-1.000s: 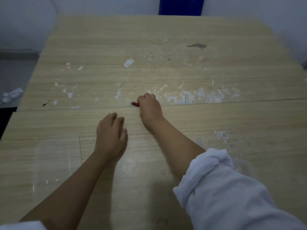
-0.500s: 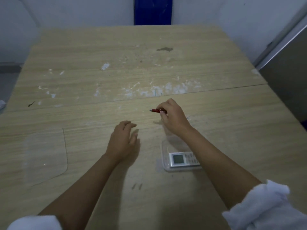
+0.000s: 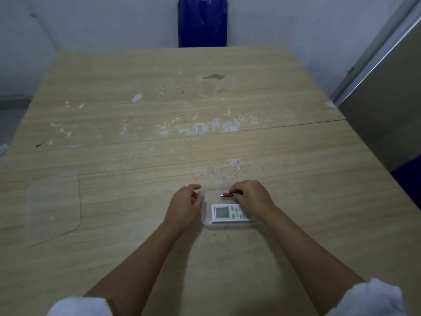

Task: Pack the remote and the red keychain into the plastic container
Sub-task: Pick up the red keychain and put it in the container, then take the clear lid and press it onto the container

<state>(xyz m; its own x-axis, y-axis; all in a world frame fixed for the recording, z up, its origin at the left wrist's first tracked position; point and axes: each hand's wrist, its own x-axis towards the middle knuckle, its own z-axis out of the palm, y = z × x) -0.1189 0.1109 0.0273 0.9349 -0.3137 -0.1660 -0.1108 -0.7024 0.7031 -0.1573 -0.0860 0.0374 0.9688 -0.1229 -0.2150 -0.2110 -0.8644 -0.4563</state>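
A clear plastic container [image 3: 206, 221] sits on the wooden table in front of me. A white remote [image 3: 230, 213] with a small screen lies inside it, along the near side. My right hand [image 3: 252, 197] pinches the red keychain [image 3: 227, 195] and holds it over the container's far half, just beyond the remote. My left hand [image 3: 185, 205] rests against the container's left edge with fingers loosely curled and nothing in them.
A clear plastic lid [image 3: 54, 208] lies flat on the table at the left. The table [image 3: 159, 99] has scuffed white patches and a seam across its middle. A blue chair back [image 3: 202, 21] stands beyond the far edge; a grey panel [image 3: 387, 106] rises at the right.
My right hand has carried the red keychain from the table's middle back toward me and over the container. My left hand has shifted right to the container's edge. The view has tilted down.
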